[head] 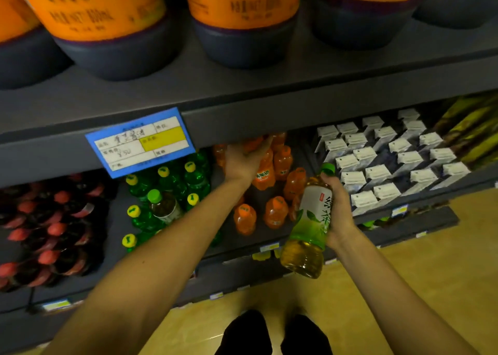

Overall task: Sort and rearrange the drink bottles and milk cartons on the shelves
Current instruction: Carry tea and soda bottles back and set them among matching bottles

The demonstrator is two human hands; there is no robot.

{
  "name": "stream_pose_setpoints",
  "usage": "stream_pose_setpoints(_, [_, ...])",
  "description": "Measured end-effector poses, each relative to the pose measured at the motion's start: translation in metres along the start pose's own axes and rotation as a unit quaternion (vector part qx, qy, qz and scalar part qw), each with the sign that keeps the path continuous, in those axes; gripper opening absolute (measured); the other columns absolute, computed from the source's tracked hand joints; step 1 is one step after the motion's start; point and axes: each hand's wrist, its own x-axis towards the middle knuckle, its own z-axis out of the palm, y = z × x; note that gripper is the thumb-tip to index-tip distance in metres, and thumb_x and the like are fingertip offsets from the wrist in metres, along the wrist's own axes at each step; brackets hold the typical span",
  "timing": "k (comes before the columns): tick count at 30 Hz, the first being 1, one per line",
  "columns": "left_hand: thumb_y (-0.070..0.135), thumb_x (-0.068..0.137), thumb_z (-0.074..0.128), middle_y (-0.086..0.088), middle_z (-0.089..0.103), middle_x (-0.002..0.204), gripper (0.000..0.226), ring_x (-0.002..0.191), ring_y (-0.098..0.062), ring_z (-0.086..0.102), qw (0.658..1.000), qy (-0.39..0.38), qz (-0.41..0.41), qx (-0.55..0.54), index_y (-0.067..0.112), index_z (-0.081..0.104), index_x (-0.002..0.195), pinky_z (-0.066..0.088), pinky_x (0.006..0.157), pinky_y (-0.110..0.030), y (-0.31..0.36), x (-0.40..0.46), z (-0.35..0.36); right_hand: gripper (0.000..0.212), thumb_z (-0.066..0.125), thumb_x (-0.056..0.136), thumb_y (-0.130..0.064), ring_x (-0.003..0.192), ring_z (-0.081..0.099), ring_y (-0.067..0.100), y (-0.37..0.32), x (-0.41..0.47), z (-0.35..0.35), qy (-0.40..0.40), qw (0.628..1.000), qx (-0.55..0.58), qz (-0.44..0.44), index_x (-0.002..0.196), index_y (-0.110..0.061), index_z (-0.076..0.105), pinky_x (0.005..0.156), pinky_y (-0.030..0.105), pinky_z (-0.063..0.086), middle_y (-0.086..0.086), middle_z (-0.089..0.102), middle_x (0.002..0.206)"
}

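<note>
**Two hands at the drinks shelf**

The left hand point(246, 158) reaches under the upper shelf point(296, 117) and grips an orange bottle point(265, 172). The right hand point(338, 212) holds a green tea bottle point(310, 220) tilted, in front of the milk cartons point(388, 160).

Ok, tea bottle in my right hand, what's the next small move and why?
Probably carry the tea bottle left and stand it by the matching bottle among the green bottles. Your right hand grips it off the shelf, while the left hand is among the orange bottles.
</note>
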Motion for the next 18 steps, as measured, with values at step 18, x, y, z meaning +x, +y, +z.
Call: stream_pose_setpoints(18, [0.030, 0.081, 0.079, 0.001, 0.061, 0.071, 0.022, 0.065, -0.009, 0.056, 0.955, -0.022, 0.007, 0.294, 0.011, 0.067, 0.080, 0.042, 0.051, -0.019, -0.092, 0.018, 0.050, 0.042, 0.067, 0.071, -0.049, 0.059, 0.057, 0.026, -0.003, 0.036, -0.052, -0.063, 0.998, 0.009, 0.003, 0.073, -0.006, 0.067, 0.062, 0.033, 0.046, 0.014, 0.060, 0.071])
